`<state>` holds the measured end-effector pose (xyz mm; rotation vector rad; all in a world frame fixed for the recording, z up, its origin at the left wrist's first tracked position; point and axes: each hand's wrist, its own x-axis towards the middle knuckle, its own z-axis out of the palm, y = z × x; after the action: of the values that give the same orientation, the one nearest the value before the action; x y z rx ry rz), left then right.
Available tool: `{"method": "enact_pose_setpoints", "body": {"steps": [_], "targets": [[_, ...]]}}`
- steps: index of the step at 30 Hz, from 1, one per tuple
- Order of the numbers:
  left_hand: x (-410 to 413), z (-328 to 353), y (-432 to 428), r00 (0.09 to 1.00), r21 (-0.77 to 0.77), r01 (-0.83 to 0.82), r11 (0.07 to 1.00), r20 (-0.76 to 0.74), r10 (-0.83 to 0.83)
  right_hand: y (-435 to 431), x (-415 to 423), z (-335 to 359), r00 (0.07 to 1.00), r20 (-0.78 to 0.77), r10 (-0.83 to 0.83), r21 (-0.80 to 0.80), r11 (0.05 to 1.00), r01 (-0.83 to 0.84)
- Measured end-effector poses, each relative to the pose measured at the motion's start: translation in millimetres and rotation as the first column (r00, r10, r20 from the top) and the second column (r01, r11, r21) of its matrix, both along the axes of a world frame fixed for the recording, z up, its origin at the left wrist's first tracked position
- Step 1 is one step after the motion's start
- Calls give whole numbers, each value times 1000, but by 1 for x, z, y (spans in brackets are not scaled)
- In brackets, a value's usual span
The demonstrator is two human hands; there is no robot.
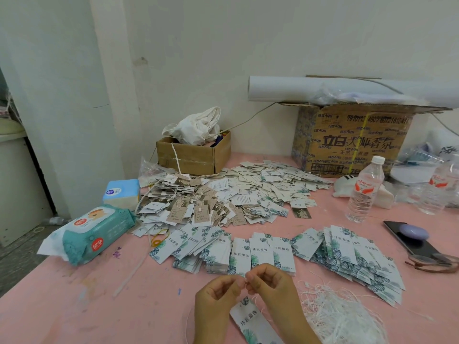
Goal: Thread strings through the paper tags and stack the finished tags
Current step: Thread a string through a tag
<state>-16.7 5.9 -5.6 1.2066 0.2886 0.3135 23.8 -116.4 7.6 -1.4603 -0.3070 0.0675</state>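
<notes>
The tag (249,321) being worked on, white with green leaf print, lies on the pink table (99,306) at the near edge, just below and between the two hands. A thin white string (255,299) goes up from its top end to the fingertips. I judge it already goes through the tag's hole, but the hole itself is too small to see.

The left hand (218,296) and the right hand (272,281) meet tip to tip above the tag. On each hand the fingers are curled and the thumb and first finger pinch the string at the same small place. It looks like the two ends are being joined or knotted there, so the hands must be close and lifted a little.

The bundle of loose strings (340,319) lies just to the right of the right hand, probably so that this hand can take the next one easily. Beyond the hands, a fanned row of tags (258,252) of the same print waits within reach; they overlap like cards, which makes it easy to take one at a time. Farther back on the left is a heap of brown and white tags (188,204) with strings already on them.

Around the work area are a pack of wet wipes (96,232), a water bottle (365,189), a phone (412,239) and a big carton (352,140) against the wall.
</notes>
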Motion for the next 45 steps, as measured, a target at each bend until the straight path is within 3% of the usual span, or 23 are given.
{"method": "enact_pose_setpoints", "body": {"steps": [45], "targets": [[-5, 5, -1, 1000, 62, -2, 998, 23, 0, 2, -3, 2, 998, 52, -34, -16, 999, 35]]}}
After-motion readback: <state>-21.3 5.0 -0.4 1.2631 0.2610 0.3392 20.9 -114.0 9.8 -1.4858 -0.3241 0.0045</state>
